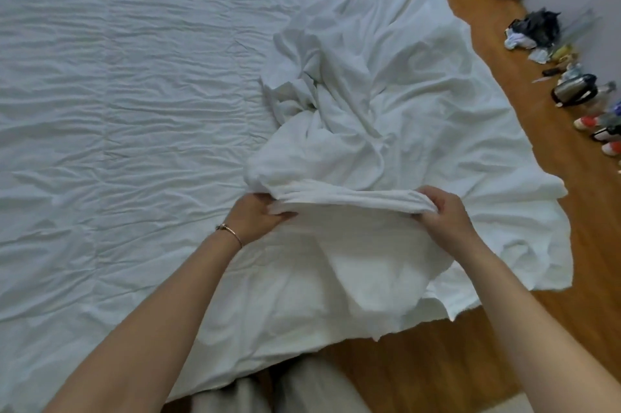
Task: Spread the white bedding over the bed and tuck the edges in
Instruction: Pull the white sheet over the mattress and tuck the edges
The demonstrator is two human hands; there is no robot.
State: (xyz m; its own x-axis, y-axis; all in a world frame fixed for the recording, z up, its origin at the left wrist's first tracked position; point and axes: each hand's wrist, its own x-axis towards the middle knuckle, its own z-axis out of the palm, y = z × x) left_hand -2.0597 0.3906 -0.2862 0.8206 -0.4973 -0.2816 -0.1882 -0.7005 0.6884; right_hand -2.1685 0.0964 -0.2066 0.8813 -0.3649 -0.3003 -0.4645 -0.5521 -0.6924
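The bed fills the left and middle of the view under a wrinkled white sheet. A bunched heap of white bedding lies on its right half and spills over the right edge toward the floor. My left hand grips a gathered edge of that bedding near the bed's front edge. My right hand grips the same gathered edge a forearm's length to the right. The fold is stretched taut between both hands and lifted slightly off the bed. My fingertips are hidden inside the cloth.
A wooden floor runs along the bed's right side and front. Against the grey wall at the right stand a kettle, shoes, bags and small clutter. My legs stand at the bed's front edge.
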